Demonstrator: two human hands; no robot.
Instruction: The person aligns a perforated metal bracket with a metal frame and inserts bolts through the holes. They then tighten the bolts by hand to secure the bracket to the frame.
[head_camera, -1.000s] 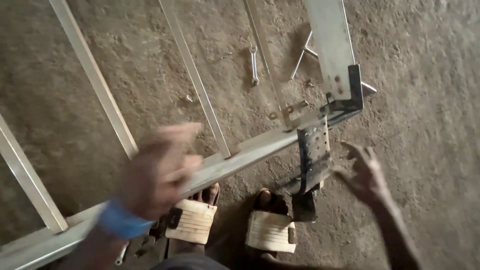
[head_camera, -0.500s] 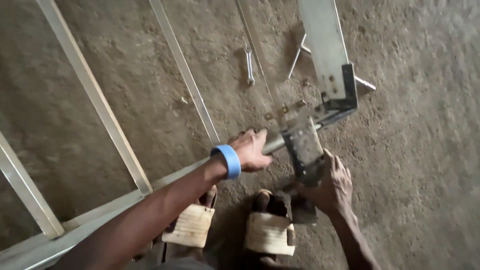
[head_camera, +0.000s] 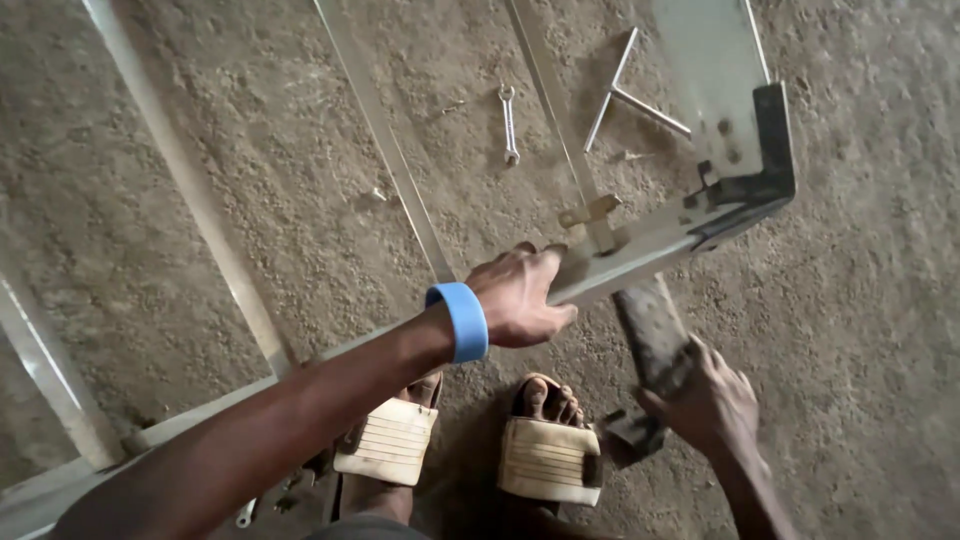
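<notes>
My left hand (head_camera: 520, 295), with a blue band on the wrist, grips the long pale metal rail (head_camera: 640, 245) of a frame held above the dirt floor. My right hand (head_camera: 705, 400) is closed on the lower end of a dark perforated metal leg (head_camera: 650, 330) that hangs down from under the rail. A dark corner bracket (head_camera: 765, 165) joins the rail to a second pale bar (head_camera: 710, 70) that runs up and away. A small brass-coloured fitting (head_camera: 590, 213) sits on the rail just past my left fingers.
A spanner (head_camera: 508, 125) and a bent metal rod (head_camera: 620, 90) lie on the dirt floor beyond the frame. Thin pale slats (head_camera: 385, 150) cross the frame to the left. My feet in pale sandals (head_camera: 550, 455) stand below the rail.
My left hand has come down onto the rail and stays there. My right hand has closed on the dark leg and slid lower. The view has shifted closer to the bracket corner.
</notes>
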